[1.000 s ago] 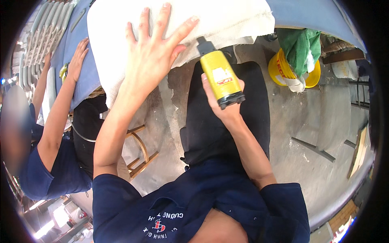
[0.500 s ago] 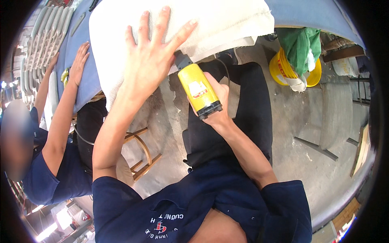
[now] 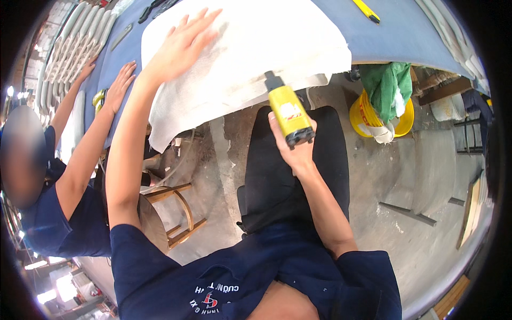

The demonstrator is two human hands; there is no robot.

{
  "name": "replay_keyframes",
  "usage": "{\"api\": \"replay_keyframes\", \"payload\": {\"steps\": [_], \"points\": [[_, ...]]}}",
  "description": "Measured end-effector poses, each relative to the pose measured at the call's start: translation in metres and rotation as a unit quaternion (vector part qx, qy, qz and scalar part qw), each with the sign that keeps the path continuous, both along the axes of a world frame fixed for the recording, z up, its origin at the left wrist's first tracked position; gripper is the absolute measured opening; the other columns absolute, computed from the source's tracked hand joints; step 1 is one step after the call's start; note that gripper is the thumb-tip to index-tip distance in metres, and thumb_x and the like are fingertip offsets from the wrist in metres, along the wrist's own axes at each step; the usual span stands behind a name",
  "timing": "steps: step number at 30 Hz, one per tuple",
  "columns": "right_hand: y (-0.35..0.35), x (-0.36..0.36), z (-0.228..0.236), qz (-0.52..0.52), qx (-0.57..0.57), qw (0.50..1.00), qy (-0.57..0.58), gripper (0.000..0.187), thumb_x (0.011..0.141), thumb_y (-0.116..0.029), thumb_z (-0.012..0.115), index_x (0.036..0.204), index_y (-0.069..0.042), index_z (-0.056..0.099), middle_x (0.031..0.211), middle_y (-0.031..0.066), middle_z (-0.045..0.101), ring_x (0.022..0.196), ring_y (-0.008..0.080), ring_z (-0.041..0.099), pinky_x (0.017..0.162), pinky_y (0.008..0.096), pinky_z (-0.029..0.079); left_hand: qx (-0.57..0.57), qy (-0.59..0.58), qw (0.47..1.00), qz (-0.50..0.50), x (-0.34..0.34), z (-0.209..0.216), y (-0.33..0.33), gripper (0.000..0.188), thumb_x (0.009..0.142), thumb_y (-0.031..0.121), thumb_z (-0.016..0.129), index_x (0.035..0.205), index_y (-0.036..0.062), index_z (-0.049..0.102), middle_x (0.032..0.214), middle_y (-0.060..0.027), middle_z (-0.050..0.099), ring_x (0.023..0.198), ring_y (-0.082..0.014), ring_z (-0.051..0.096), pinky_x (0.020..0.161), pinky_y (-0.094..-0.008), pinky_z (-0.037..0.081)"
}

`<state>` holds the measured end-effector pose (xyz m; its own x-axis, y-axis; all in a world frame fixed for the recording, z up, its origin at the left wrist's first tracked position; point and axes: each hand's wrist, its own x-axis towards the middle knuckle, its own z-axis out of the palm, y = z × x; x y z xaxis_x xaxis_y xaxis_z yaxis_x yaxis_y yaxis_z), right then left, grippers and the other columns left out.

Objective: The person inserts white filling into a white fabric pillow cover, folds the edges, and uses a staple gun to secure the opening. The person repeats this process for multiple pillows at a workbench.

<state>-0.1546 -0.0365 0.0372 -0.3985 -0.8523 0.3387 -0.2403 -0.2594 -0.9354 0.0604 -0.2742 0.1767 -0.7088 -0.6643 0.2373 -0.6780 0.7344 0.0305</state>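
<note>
A sheet of white woven fabric (image 3: 256,37) lies over the blue worktable, its frayed edge hanging toward me. My left hand (image 3: 181,45) rests on the left part of the sheet, fingers stretched out and holding nothing. In my right hand (image 3: 296,152) is a yellow staple gun (image 3: 290,113) with a black nose and black end cap. The hand wraps round it from below, so its handle is mostly hidden. The nose points away from me, over the near edge of the fabric. Whether it touches the cloth, I cannot tell.
Beside me on the left, a person (image 3: 85,197) has both hands on the blue table surface (image 3: 400,37). Right of my legs stands a yellow bucket (image 3: 362,120) with a green cloth (image 3: 386,88). A wooden stool (image 3: 176,210) is at lower left; a yellow cutter (image 3: 367,12) lies far right.
My left hand has slid left across the fabric, away from the staple gun. My right hand and the staple gun have moved right. More of the table's far side shows.
</note>
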Motion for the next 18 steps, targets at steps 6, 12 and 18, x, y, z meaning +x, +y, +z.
{"api": "replay_keyframes", "payload": {"steps": [6,12,18], "points": [[-0.006,0.005,0.008,-0.003,-0.014,1.000,-0.028,0.029,0.088,-0.004,0.081,0.112,0.009,0.070,0.093,0.0138,0.079,0.083,0.0169,0.077,0.080,0.0304,0.060,-0.139,-0.033,0.989,0.043,-0.023,-0.046,0.027,0.054,0.115,0.051,0.029,0.168,0.0386,0.034,0.176,-0.0123,0.029,0.161,-0.0459,0.023,0.129,-0.0661,0.017],[-0.001,0.018,0.009,-0.004,0.015,0.997,-0.081,0.026,0.090,-0.005,0.081,0.109,0.010,0.070,0.094,0.0139,0.079,0.085,0.0155,0.077,0.081,0.0297,0.059,-0.162,-0.081,0.983,0.039,-0.025,-0.044,0.090,0.054,0.113,0.056,0.031,0.166,0.0440,0.036,0.177,-0.0108,0.025,0.160,-0.0477,0.023,0.125,-0.0742,0.018],[0.012,0.040,0.003,0.037,-0.023,0.999,-0.026,0.037,0.083,0.000,0.079,0.117,0.005,0.066,0.089,0.0122,0.076,0.079,0.0121,0.074,0.072,0.0281,0.057,-0.155,-0.091,0.983,0.025,-0.026,-0.043,0.115,0.061,0.107,0.043,0.057,0.164,0.0487,0.038,0.178,-0.0110,0.023,0.158,-0.0514,0.025,0.121,-0.0767,0.024]]}}
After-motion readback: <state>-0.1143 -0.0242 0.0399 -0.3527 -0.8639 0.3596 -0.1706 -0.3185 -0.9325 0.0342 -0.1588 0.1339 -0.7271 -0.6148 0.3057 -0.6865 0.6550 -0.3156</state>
